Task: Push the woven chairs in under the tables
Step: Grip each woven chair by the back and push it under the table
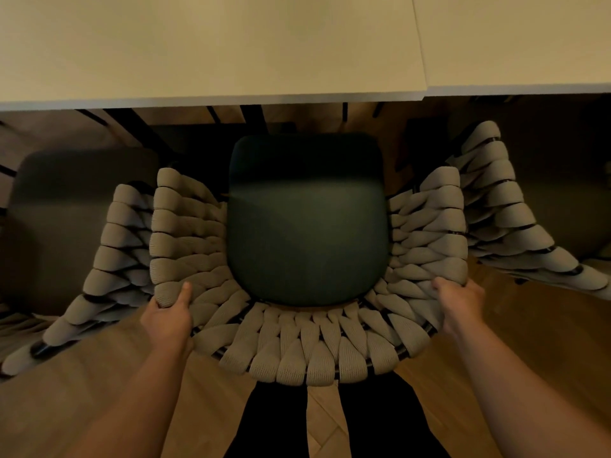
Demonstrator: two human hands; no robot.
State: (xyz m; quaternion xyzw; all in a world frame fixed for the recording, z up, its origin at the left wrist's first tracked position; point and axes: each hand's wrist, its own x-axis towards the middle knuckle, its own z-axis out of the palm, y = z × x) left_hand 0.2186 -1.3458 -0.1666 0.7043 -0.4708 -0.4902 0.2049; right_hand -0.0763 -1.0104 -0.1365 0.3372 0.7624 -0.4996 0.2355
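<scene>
Both forearms reach forward and down. The left hand (170,317) and right hand (461,304) grip the curved back of the woven chair (307,352) at either side, thumbs laid on the inner weave, the other fingers curled behind the rim, hidden. The chair's dark seat cushion (307,233) lies close to the counter's (211,44) near edge.
</scene>
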